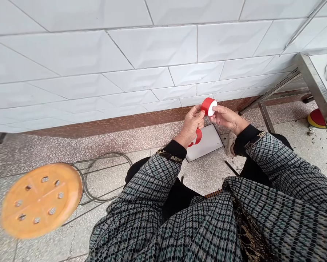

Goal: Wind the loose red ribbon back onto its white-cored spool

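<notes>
Before the wall, my left hand (pixel 191 124) grips the side of a short red roll (pixel 207 106) with a white end face, like a roll of tape. Thumb and fingers of my right hand (pixel 225 118) are closed on the white face and lower rim of this same roll. Below my left palm shows a second red-and-white roll (pixel 198 136), partly hidden by that hand; whether the hand holds it I cannot tell. Under both hands, a pale rectangular board (pixel 211 143) with a dark edge lies on the floor between my feet.
On the left, an orange stool (pixel 43 194) with a holed round seat and metal legs lies tipped over. A metal-framed table (pixel 306 69) stands at the right. White tiled wall (pixel 152 47) rises ahead. A red-and-yellow object (pixel 317 118) and scattered dark bits are on the right floor.
</notes>
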`<state>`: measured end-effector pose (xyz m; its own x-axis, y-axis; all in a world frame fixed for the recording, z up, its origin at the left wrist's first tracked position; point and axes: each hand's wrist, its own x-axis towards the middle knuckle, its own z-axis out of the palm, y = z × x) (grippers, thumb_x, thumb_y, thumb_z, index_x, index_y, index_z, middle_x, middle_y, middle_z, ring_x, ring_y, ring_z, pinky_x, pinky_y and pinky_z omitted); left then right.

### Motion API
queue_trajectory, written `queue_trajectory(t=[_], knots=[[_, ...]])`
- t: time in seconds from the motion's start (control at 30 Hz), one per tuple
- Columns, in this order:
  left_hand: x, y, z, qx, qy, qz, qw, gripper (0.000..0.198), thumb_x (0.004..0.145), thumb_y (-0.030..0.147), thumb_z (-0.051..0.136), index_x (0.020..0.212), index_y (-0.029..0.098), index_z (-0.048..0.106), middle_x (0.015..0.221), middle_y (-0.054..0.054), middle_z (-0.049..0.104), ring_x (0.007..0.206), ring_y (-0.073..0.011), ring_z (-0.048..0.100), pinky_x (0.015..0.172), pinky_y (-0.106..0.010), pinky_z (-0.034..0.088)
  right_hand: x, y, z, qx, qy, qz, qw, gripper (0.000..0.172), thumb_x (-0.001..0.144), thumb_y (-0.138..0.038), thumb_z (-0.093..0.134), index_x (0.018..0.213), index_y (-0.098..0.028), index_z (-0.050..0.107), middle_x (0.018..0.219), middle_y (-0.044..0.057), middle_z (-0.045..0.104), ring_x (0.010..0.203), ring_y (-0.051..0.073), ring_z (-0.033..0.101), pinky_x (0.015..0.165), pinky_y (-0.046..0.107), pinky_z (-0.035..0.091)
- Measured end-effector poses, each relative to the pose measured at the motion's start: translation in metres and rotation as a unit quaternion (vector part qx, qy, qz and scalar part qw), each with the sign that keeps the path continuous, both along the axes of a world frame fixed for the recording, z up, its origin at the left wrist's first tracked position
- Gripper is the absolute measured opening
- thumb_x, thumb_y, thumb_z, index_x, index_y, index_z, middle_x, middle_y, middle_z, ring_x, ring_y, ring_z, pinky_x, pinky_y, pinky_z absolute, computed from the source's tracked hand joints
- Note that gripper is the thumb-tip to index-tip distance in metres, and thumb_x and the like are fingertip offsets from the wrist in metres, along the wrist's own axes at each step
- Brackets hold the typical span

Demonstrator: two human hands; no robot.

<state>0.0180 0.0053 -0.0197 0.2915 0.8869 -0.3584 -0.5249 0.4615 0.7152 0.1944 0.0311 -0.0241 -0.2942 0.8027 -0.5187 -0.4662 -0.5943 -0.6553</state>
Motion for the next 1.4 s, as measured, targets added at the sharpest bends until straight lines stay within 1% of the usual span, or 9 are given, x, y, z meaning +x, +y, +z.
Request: queue_trajectory(t=[0.47, 0.6, 0.7, 0.77, 0.87, 1.0, 1.13, 1.27, 1.4], knots=[[-0.011, 0.008, -0.016, 0.011, 0.000, -0.097, 0.995, 0.030, 0.098, 0.044, 0.085, 0.106, 0.022, 0.067, 0.046, 0.016, 0.031, 0.039, -0.0052, 0.018, 0.045, -0.022, 0.013, -0.007, -0.007, 0.002, -0.054, 0.000, -0.022, 0.998, 0.012, 0.095, -0.011, 0.077, 0.097, -0.018, 0.068, 0.082, 0.002, 0.069, 0.066, 0.011, 0.056, 0.069, 0.022, 0.064], [-0.015, 0.008, -0.016, 0.006, 0.017, -0.111, 0.994, 0.033, 0.096, 0.044, 0.087, 0.096, 0.021, 0.064, 0.047, 0.015, 0.030, 0.040, -0.0041, 0.017, 0.046, -0.022, 0.013, -0.006, -0.010, 0.001, -0.029, -0.033, 0.038, 0.998, 0.010, 0.095, -0.018, 0.076, 0.100, -0.019, 0.068, 0.081, 0.002, 0.069, 0.069, 0.014, 0.060, 0.077, 0.030, 0.068], [-0.018, 0.005, -0.013, 0.004, 0.016, -0.118, 0.993, 0.035, 0.093, 0.042, 0.091, 0.098, 0.020, 0.064, 0.049, 0.015, 0.031, 0.040, -0.0039, 0.019, 0.046, -0.022, 0.013, 0.000, -0.007, -0.001, 0.051, -0.114, 0.101, 0.987, 0.024, 0.095, -0.025, 0.074, 0.118, -0.020, 0.071, 0.101, 0.007, 0.077, 0.087, 0.020, 0.070, 0.082, 0.038, 0.069], [-0.021, 0.004, -0.011, 0.004, 0.011, -0.119, 0.993, 0.037, 0.090, 0.041, 0.093, 0.102, 0.020, 0.065, 0.050, 0.016, 0.030, 0.040, -0.0039, 0.020, 0.047, -0.021, 0.013, 0.007, -0.002, -0.003, 0.158, -0.204, 0.122, 0.958, 0.043, 0.093, -0.027, 0.074, 0.135, -0.024, 0.070, 0.119, 0.007, 0.078, 0.101, 0.023, 0.072, 0.088, 0.041, 0.067], [-0.025, 0.002, -0.010, -0.004, 0.012, -0.137, 0.991, 0.042, 0.085, 0.041, 0.097, 0.101, 0.020, 0.064, 0.051, 0.017, 0.030, 0.040, -0.0035, 0.021, 0.047, -0.021, 0.013, 0.018, 0.007, -0.005, 0.322, -0.341, 0.174, 0.866, 0.067, 0.084, -0.015, 0.070, 0.151, -0.024, 0.068, 0.123, 0.005, 0.079, 0.100, 0.023, 0.070, 0.099, 0.044, 0.062], [-0.025, 0.000, -0.009, -0.012, 0.022, -0.154, 0.988, 0.047, 0.080, 0.040, 0.100, 0.102, 0.019, 0.064, 0.054, 0.016, 0.037, 0.040, -0.0025, 0.023, 0.046, -0.021, 0.014, 0.026, 0.013, -0.003, 0.444, -0.438, 0.226, 0.748, 0.058, 0.082, -0.011, 0.064, 0.138, -0.020, 0.077, 0.128, 0.009, 0.080, 0.103, 0.024, 0.070, 0.102, 0.044, 0.058], [-0.016, -0.002, -0.007, 0.008, 0.025, -0.081, 0.996, 0.041, 0.084, 0.035, 0.096, 0.105, 0.021, 0.063, 0.054, 0.016, 0.038, 0.041, -0.0028, 0.024, 0.046, -0.020, 0.017, 0.029, 0.018, 0.000, 0.467, -0.542, 0.183, 0.674, 0.051, 0.083, -0.016, 0.068, 0.134, -0.016, 0.077, 0.118, 0.014, 0.079, 0.107, 0.031, 0.068, 0.102, 0.049, 0.056], [-0.008, -0.003, -0.004, 0.011, 0.050, -0.030, 0.998, 0.033, 0.089, 0.032, 0.090, 0.089, 0.021, 0.059, 0.052, 0.015, 0.035, 0.042, -0.0027, 0.025, 0.046, -0.019, 0.019, 0.035, 0.025, -0.003, 0.431, -0.596, 0.108, 0.669, 0.053, 0.081, -0.021, 0.068, 0.133, -0.016, 0.075, 0.111, 0.015, 0.075, 0.103, 0.034, 0.066, 0.100, 0.053, 0.057], [-0.006, -0.004, -0.006, 0.015, 0.074, -0.026, 0.997, 0.036, 0.090, 0.036, 0.089, 0.082, 0.020, 0.057, 0.054, 0.014, 0.035, 0.042, -0.0021, 0.025, 0.046, -0.018, 0.020, 0.035, 0.027, -0.007, 0.398, -0.550, 0.082, 0.730, 0.050, 0.080, -0.023, 0.066, 0.130, -0.020, 0.073, 0.102, 0.008, 0.075, 0.091, 0.029, 0.065, 0.096, 0.049, 0.059]])
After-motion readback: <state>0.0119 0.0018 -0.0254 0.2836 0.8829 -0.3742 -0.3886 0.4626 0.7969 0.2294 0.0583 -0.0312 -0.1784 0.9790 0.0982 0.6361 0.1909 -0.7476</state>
